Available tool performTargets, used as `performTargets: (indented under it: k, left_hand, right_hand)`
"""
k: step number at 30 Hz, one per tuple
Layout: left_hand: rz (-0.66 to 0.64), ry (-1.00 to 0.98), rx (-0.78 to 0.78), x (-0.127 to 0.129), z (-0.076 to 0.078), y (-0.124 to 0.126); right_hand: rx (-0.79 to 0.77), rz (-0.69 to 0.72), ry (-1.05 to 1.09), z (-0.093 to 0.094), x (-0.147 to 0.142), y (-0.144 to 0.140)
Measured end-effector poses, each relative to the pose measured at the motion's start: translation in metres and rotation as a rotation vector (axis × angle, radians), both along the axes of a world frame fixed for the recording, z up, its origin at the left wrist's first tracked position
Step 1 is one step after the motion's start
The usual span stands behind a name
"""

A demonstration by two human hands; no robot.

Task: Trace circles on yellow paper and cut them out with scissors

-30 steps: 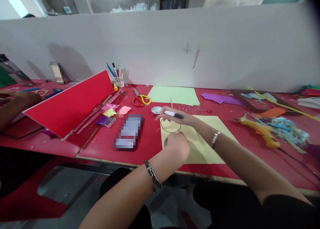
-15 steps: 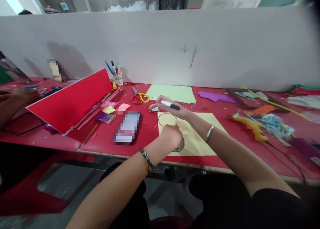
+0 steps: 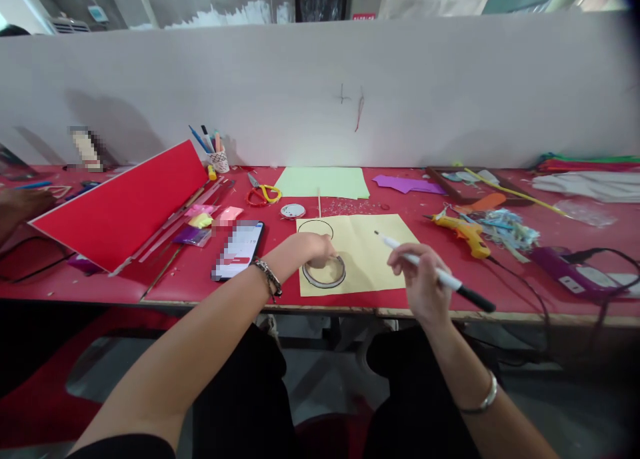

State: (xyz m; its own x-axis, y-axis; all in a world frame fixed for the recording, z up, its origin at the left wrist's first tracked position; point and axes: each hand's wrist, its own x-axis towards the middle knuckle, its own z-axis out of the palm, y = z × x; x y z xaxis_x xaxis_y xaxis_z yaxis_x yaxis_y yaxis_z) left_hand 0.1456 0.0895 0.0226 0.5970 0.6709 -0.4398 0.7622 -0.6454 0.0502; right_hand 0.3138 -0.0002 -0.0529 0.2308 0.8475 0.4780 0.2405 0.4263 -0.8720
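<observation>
A sheet of yellow paper (image 3: 373, 252) lies on the red table, with a drawn black circle (image 3: 315, 221) near its far left corner. On the paper's near left part rests a pale round ring (image 3: 325, 284) with a dark outline around it. My left hand (image 3: 313, 247) is closed at the ring's far edge, its fingertips partly hidden. Off the paper's right edge, my right hand (image 3: 425, 279) grips a white marker (image 3: 420, 262) with a black end, its tip uncapped and pointing up and left.
Left of the paper are a phone (image 3: 239, 249), scissors (image 3: 264, 193) and a folded red board (image 3: 125, 205). To the right lie a yellow glue gun (image 3: 463, 233) and shredded paper strips (image 3: 510, 231). Green sheets (image 3: 323, 182) lie behind. Another person's hand (image 3: 23, 205) is at far left.
My right hand has moved from above the circle to the right and nearer me, carrying the marker. My left hand has shifted toward the ring's far edge, and more of the ring shows.
</observation>
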Motion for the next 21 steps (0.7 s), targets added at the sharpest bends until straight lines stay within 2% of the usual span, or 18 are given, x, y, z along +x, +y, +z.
performTargets:
  k: [1,4,8,13,21]
  left_hand:
    - [-0.027,0.040,-0.023,-0.003,0.000,0.001]
    - [-0.095,0.132,-0.071,-0.008,-0.001,0.004]
    - [-0.118,0.164,-0.082,-0.011,-0.001,0.005]
    - [-0.130,0.144,-0.083,-0.013,-0.004,0.005]
    - [-0.137,0.111,-0.088,-0.016,-0.008,0.003]
  right_hand:
    - [-0.014,-0.030,-0.070,-0.003,-0.007,-0.008]
    - [-0.043,0.030,-0.210,-0.014,-0.036,-0.019]
    - [-0.020,0.146,-0.343,-0.022,-0.064,-0.011]
    - [0.019,0.177,-0.447,-0.023,-0.074,0.003]
    - [0.012,0.213,-0.567,-0.031,-0.077,0.007]
